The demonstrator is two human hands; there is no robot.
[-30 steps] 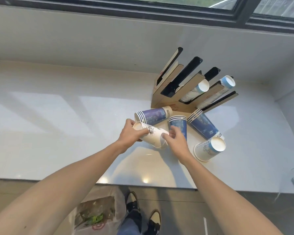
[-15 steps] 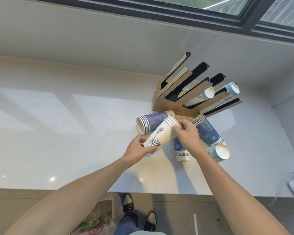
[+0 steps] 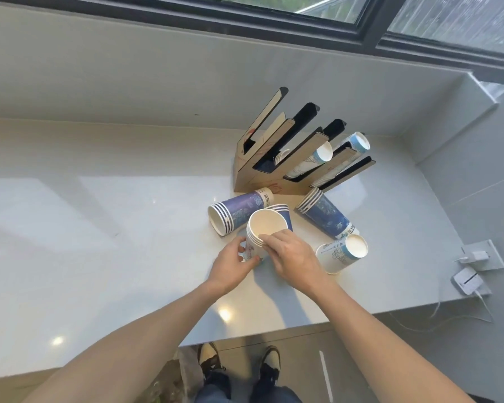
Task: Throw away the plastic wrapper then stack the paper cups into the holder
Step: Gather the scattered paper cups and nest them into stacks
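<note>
- Your right hand (image 3: 293, 254) pinches the near rim of a white cup stack (image 3: 259, 232), fingers together on the stacked lips, the mouth of the stack open toward you.
- Your left hand (image 3: 232, 264) cups the lower body of the same stack, fingers curled around its printed side.
- Just behind the held stack, a blue stack (image 3: 282, 213) shows only its rims and part of its side.
- To the left of it a purple stack (image 3: 239, 210) lies on its side on the counter (image 3: 99, 228), mouth toward the counter's left end.
- To the right a dark blue stack (image 3: 325, 215) lies slanted, rims just beside the holder (image 3: 277, 158).
- Nearer the counter's front edge, a white-and-blue stack (image 3: 341, 253) lies with its base facing up and right.
- The holder stands toward the back right corner; two of its slots carry cups.
- At the counter's right edge sit a wall socket (image 3: 483, 255) and a white charger (image 3: 467, 282).
- Below the front edge, your shoes (image 3: 269, 365) and a plastic bag (image 3: 184, 376) show on the floor.
</note>
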